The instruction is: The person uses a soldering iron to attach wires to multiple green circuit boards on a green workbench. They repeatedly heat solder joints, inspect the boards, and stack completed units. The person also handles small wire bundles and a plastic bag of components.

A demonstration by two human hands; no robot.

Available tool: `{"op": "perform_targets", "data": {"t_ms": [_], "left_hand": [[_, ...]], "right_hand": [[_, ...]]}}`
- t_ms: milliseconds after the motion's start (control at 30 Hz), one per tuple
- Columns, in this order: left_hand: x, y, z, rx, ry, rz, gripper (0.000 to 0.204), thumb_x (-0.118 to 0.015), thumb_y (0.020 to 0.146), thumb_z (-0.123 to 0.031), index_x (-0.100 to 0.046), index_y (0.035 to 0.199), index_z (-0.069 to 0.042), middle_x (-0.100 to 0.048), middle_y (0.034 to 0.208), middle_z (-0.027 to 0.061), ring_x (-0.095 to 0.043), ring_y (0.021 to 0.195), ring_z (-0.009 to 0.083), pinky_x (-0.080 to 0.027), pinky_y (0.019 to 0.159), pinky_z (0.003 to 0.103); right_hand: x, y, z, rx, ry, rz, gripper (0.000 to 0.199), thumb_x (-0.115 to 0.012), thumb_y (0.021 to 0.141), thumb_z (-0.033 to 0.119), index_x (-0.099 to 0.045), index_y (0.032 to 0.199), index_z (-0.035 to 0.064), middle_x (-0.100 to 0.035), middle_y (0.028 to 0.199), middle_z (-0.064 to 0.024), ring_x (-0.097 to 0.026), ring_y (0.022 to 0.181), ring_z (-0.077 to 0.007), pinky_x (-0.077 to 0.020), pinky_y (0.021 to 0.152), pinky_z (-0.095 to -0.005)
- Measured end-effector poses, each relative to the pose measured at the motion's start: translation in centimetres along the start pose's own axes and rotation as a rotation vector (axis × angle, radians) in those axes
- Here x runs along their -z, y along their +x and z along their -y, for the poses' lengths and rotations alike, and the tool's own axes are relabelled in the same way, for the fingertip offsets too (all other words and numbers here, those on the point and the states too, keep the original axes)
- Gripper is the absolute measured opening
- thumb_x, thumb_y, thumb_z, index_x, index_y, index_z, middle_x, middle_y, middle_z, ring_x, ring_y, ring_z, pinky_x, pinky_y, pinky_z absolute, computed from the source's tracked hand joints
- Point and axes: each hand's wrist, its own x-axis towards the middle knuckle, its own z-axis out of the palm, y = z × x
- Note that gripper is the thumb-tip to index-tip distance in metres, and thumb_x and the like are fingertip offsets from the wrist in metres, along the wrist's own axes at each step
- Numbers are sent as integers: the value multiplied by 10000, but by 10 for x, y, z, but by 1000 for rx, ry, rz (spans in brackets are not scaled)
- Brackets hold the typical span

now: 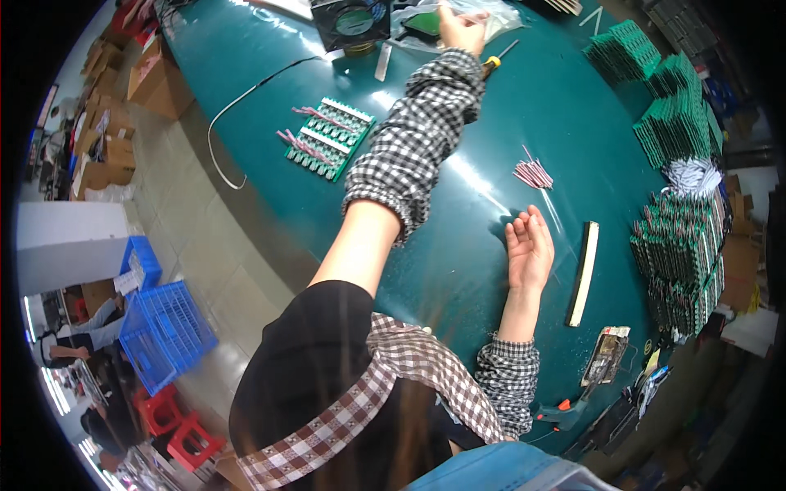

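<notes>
My left hand (pixel 463 33) reaches to the far edge of the table, its fingers closed on a clear plastic bag (pixel 499 23). A green circuit board (pixel 423 24) shows through the plastic beside it. My right hand (pixel 530 252) rests palm up on the table, holding nothing, its fingers loosely bent and a little apart. Just beyond its fingertips lies a small bunch of pink-and-white wires (pixel 534 173). Left of my left sleeve sits a panel of green circuit boards (pixel 331 139) with pink wires on it. A screwdriver (pixel 499 60) with a yellow-and-black handle lies near my left wrist.
Stacks of green circuit boards (pixel 678 254) line the table's right side, with a white wire bundle (pixel 692 177) among them. A pale strip (pixel 584 274) and a glue gun (pixel 563 414) lie right of my right arm. A black device (pixel 352 24) and white cable (pixel 214 147) are at left.
</notes>
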Motion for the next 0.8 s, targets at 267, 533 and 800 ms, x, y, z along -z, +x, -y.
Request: {"op": "perform_targets", "data": {"t_ms": [267,533,800], "left_hand": [[-38,-6,42,-298,590,-266,435,-442,984,-276,-384,1368,-80,-486,1294,135,-460,1193,300,-482,937,490],[-10,14,59,-171,-188,-215,392,-463,975,-299,-478,1301,-81,-509,1299,114,-456,1202,279,-347,1035,477],[-57,-9,15,-266,262,-291,404,-465,970,-235,-432,1328,-53,-513,1290,128,-476,1190,283,-422,958,453]], "right_hand": [[6,3,-1,34,-25,6,305,-569,930,128,-530,1188,-30,-632,965,-91,-627,856,-153,-556,794,-320],[10,6,2,63,-21,32,295,-552,937,102,-520,1197,-33,-629,985,-90,-625,872,-146,-553,803,-302],[9,6,-6,27,6,90,293,-556,934,99,-520,1195,-29,-625,987,-84,-623,875,-134,-550,804,-293]]}}
